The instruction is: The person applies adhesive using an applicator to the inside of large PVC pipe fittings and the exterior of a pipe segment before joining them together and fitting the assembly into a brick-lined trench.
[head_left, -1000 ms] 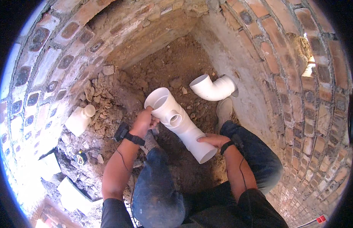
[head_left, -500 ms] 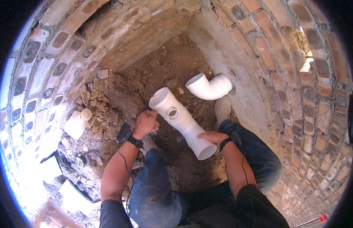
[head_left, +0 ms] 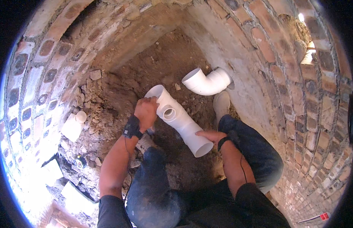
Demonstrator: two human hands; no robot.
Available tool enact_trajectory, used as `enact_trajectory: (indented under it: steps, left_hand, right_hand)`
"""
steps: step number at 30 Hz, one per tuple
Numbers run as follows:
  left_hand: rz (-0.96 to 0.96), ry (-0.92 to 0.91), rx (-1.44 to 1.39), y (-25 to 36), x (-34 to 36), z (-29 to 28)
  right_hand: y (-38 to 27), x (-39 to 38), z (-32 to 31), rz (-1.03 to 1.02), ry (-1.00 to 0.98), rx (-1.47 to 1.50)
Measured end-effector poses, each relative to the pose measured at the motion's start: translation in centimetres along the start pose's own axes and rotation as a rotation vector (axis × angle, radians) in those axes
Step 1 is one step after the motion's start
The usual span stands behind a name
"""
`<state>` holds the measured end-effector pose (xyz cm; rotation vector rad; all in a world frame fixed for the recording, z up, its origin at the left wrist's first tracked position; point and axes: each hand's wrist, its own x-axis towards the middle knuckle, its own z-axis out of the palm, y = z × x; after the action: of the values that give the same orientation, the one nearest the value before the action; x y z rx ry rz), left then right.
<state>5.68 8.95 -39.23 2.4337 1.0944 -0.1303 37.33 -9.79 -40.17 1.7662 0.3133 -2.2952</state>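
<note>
A white plastic pipe fitting [head_left: 188,133] lies slantwise before me, one open end far left and the other near right. A short round side opening [head_left: 169,113] faces up from its middle. My left hand [head_left: 146,113] is closed at the far end, its fingers curled over the pipe's left side. Near the other end, my right hand [head_left: 212,136] grips the pipe with the thumb on top; its other fingers are mostly hidden beneath. Beyond them, a white elbow pipe [head_left: 207,83] sticks out of the right wall with its open mouth turned left.
Brick walls [head_left: 267,47] close in on both sides, plastered lower down. Loose soil and rubble [head_left: 104,98] cover the ground. On the left lie a white plastic piece [head_left: 72,127] and a small black-and-yellow object [head_left: 81,162]. A red-ended rod [head_left: 323,216] shows at lower right.
My left hand has moved up from beside the pipe and its fingers now reach over the far end. The right hand keeps its hold. The whole view has shifted slightly.
</note>
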Motion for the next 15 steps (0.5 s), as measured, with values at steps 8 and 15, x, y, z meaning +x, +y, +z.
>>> enact_trajectory:
  steps: [8, 15]
  left_hand:
    - [-0.254, 0.261, -0.339, 2.3, 0.5, -4.0]
    - [-0.173, 0.291, -0.26, 1.0, 1.4, -3.0]
  right_hand:
    - [0.9, 1.0, -0.3, -0.084, 0.076, 0.139]
    - [0.2, -0.3, 1.2, -0.198, -0.069, 0.477]
